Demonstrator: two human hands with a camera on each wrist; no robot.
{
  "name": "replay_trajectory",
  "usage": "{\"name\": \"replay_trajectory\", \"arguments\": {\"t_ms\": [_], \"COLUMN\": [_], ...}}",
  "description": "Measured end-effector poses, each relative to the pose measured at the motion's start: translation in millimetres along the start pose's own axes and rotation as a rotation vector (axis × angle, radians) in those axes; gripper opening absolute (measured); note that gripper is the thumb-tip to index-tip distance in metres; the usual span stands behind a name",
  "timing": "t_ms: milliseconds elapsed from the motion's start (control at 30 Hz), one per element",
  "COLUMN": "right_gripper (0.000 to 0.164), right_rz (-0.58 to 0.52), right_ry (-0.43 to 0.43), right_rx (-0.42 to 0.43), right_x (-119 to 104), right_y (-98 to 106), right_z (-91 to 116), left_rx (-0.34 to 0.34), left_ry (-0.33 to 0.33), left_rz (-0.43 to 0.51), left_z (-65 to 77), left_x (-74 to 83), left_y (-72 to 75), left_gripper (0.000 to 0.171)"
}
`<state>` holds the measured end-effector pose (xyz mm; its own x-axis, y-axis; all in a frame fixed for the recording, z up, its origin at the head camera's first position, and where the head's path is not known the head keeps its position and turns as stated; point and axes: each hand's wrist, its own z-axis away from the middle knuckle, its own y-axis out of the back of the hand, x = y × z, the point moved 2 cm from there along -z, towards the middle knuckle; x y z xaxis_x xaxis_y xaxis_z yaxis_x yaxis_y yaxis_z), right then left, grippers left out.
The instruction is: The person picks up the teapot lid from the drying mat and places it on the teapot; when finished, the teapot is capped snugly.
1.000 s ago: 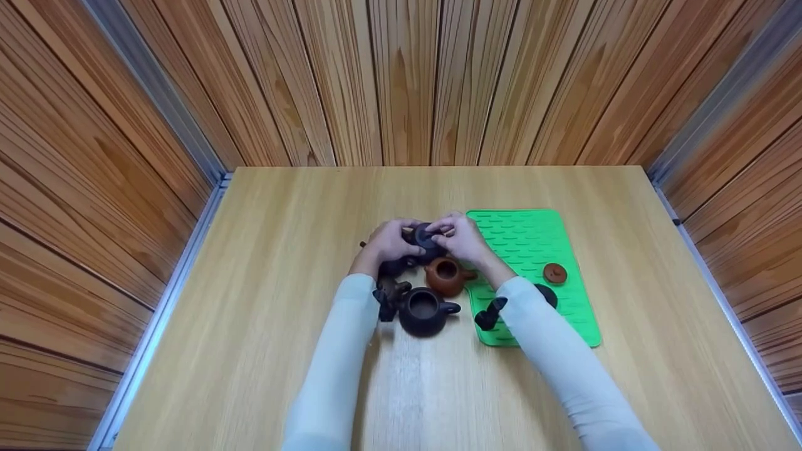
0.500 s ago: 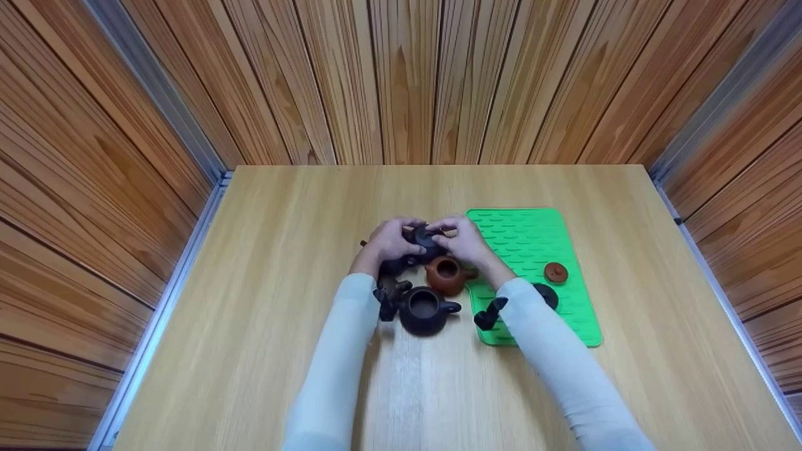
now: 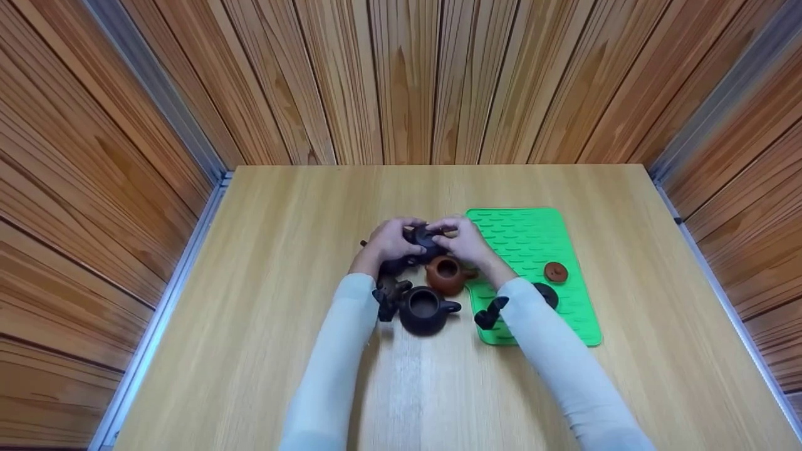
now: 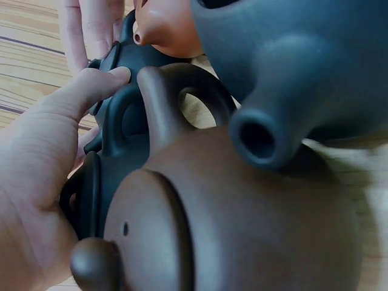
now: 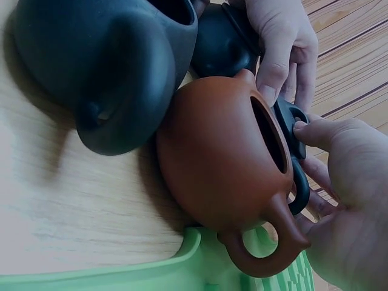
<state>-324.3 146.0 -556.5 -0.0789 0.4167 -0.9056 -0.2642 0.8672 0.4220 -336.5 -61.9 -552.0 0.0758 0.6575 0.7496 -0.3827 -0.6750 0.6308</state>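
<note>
At the far end of a cluster of small teapots, my left hand (image 3: 391, 241) grips a black teapot (image 3: 433, 249), its thumb lying against the body in the left wrist view. My right hand (image 3: 465, 239) pinches the black teapot lid (image 5: 291, 127) with thumb and fingers, at the top of that pot. Just below the right hand sits a lidless reddish-brown teapot (image 3: 443, 277). Nearer stands a lidless dark teapot (image 3: 423, 311). Under the left wrist are a lidded brown teapot (image 4: 260, 212) and another lidded black teapot (image 4: 130, 145), partly hidden from the head camera.
A green textured mat (image 3: 520, 241) lies to the right, with a round reddish-brown lid (image 3: 556, 272) and a black lid (image 3: 547, 295) on it. My right sleeve partly covers the black lid. Wood-panelled walls (image 3: 401, 81) border the wooden table (image 3: 263, 351).
</note>
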Motion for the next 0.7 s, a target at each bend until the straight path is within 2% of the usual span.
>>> {"name": "replay_trajectory", "arguments": {"t_ms": [333,533,700], "right_gripper": [0.032,0.031,0.031], "right_rz": [-0.006,0.029,0.042], "right_ry": [-0.006,0.015,0.012], "right_rx": [-0.02,-0.024,-0.024], "right_x": [0.4,0.6,-0.8], "right_y": [0.5,1.3,3.6], "right_z": [1.5,0.8,0.9], "left_rx": [-0.029,0.022,0.063], "left_ry": [-0.032,-0.076,-0.105], "left_rz": [-0.044,-0.058,-0.025], "left_z": [0.9,9.5,19.0], "left_x": [4.3,5.8,9.0], "left_y": [2.7,5.9,6.6], "left_gripper": [0.067,0.065,0.067]}}
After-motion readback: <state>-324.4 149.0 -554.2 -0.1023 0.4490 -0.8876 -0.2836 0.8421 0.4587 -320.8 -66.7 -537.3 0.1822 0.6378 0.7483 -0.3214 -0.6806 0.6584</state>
